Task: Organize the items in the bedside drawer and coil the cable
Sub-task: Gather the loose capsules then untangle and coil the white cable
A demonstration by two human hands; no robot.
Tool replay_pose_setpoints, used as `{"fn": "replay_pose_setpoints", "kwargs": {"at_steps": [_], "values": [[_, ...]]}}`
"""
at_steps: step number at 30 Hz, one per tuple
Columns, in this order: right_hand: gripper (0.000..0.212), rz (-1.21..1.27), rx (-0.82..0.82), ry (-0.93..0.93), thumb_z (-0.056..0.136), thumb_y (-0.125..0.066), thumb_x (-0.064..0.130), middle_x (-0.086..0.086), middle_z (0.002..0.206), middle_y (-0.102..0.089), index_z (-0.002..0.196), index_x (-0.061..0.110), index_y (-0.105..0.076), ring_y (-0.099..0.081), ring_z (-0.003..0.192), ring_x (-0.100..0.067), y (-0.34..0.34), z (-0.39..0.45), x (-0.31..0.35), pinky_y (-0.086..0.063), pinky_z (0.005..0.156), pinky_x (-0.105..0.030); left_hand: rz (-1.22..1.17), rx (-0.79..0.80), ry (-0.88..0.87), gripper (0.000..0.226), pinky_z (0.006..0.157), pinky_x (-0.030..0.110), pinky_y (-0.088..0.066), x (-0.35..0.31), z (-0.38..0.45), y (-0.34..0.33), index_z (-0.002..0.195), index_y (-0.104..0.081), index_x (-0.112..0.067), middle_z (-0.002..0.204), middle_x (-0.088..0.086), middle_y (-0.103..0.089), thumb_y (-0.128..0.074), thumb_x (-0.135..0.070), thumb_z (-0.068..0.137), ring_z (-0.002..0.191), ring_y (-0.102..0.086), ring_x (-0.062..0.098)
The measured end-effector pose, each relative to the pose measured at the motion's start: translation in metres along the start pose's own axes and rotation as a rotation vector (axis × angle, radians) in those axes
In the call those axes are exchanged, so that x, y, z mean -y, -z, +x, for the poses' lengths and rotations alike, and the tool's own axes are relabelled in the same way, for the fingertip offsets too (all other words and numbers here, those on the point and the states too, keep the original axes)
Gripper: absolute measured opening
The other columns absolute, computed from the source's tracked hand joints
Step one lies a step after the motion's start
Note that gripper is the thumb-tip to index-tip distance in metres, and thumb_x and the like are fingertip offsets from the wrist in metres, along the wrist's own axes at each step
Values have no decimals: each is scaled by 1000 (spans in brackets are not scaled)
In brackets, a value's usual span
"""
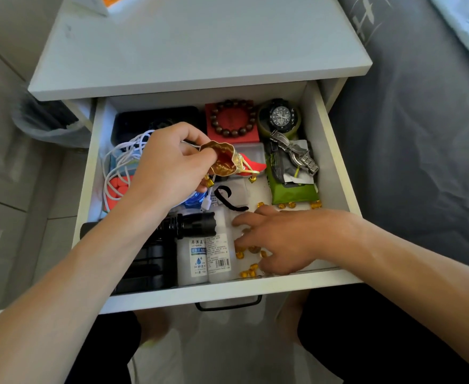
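Observation:
The white bedside drawer (333,151) is pulled out and full of items. My left hand (169,167) holds a small red and gold drawstring pouch (225,159) open above the drawer's middle. Low in the front right corner, my right hand (272,239) has its fingers curled over small amber beads (240,254) scattered on the drawer floor; whether any are pinched is hidden. A tangled white cable (122,159) lies at the left, partly under my left hand.
A black flashlight (197,224), two white bottles (205,259) and a black case (147,267) fill the front left. At the back are a bead bracelet on a red box (232,120), a black watch (280,115), a metal watch (297,155) and a green packet (291,189). A bed (421,134) stands right.

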State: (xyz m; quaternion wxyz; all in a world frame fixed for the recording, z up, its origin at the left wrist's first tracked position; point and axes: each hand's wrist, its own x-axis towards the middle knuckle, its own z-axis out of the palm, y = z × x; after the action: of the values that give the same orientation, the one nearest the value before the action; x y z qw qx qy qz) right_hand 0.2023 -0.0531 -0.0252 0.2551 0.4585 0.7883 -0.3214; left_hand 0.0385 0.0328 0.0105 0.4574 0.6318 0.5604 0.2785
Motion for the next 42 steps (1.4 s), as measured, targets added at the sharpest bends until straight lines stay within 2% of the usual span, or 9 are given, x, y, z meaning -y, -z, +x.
{"fn": "replay_pose_setpoints", "kwargs": {"at_steps": [6,9,12,15,19,24,33,38,42], "values": [[59,287,-9,-19,94,-56,31,4,134,-37,149,37,-35,-40,127,-19,-5,3,-10,-42,104,-42,19,18,7,8,51,22,-53,3,-2,1,94,-67,-19,72,3,-74,-73,-20,88,54,-67,12],[55,524,2,-42,93,-62,30,12,102,-56,143,39,-43,-58,91,-9,0,11,-22,-49,81,-24,25,18,10,5,47,18,-49,3,-3,1,92,-68,-18,73,3,-73,-72,-18,89,51,-65,9],[46,952,128,-85,94,-62,16,3,75,-59,134,37,-55,-48,61,-12,2,17,-34,-41,60,-24,28,19,13,5,48,20,-51,5,-2,2,92,-68,-17,72,4,-73,-72,-18,88,53,-65,10],[47,1195,270,-97,95,-56,6,-1,66,-52,135,30,-57,-34,50,-10,-1,19,-42,-32,50,-23,29,32,17,6,50,21,-52,7,0,1,91,-68,-19,70,1,-73,-73,-20,87,55,-66,11],[47,1214,317,-95,95,-51,4,-1,65,-50,134,29,-59,-31,49,-9,-1,20,-45,-31,50,-22,47,42,7,5,50,22,-52,8,3,0,91,-68,-19,70,0,-73,-72,-19,88,54,-65,8],[44,1061,392,-68,94,-47,4,-1,63,-50,130,25,-60,-29,49,-11,-7,24,-30,-27,53,-26,82,59,-2,7,57,34,-59,6,3,-3,92,-68,-18,71,2,-74,-73,-19,88,55,-66,14],[48,877,369,-67,90,-46,2,-1,58,-50,121,34,-64,-33,48,-14,-9,26,-23,-32,48,-23,123,104,-36,7,67,48,-61,6,-2,-7,86,-65,-22,68,8,-72,-70,-17,89,61,-70,27],[42,772,287,-81,88,-46,5,2,54,-50,115,25,-70,-38,51,-18,-7,23,-24,-34,49,-24,158,125,-75,4,72,46,-61,5,-4,-8,90,-65,-21,68,7,-73,-67,-17,91,62,-71,25],[43,893,263,-95,90,-48,5,0,58,-55,123,23,-67,-34,47,-15,-8,25,-23,-32,48,-25,163,127,-81,5,71,44,-61,5,-5,-8,89,-65,-21,68,8,-72,-66,-16,91,60,-70,25]]}}
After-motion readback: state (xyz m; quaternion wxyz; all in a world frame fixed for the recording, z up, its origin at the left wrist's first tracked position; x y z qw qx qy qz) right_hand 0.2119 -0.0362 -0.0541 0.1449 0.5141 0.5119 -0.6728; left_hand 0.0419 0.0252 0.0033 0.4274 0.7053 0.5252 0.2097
